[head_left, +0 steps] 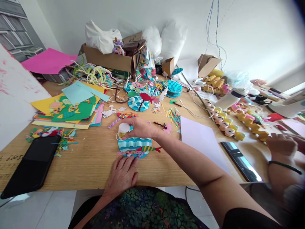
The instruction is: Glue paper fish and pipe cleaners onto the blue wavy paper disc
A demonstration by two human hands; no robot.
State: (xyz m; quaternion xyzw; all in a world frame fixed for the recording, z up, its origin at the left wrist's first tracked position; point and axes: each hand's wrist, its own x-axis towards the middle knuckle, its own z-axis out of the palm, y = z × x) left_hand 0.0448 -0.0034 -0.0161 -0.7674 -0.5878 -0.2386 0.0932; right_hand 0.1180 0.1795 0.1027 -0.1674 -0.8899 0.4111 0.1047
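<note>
Plainly, a wave-striped disc (134, 143) sits between two hands

It lies on the table near the front edge, its ridged surface banded in blue, teal and white. Across its lower part are two paper fish: a striped fish (147, 149) in green and yellow, its red tail jutting past the right rim, and a spotted fish (130, 153) in pinks and reds, reaching toward the left rim. A curled purple strip (140, 155) sits close to where they meet.

The right hand (140, 128) is closed around a small round container (124, 128), white-topped with some yellow on its side, at the disc's upper left; whether container and disc touch, I cannot tell. The left hand (122, 174) is unclenched, fingertips laid on the disc's lower edge.

The table (90, 159) is pale wood. On its left are a green sheet (83, 111) with fish cut-outs, coloured scraps (67, 139) and a black phone (33, 163); on its right, a lilac sheet (200, 140) and a dark glossy device (240, 160). Another person's hands (282, 143) show at far right, their grasp unclear. Behind, a cardboard box (107, 62) bearing a white bag (101, 36) stands against the white wall (152, 11), and pale tiles (56, 210) show below
</note>
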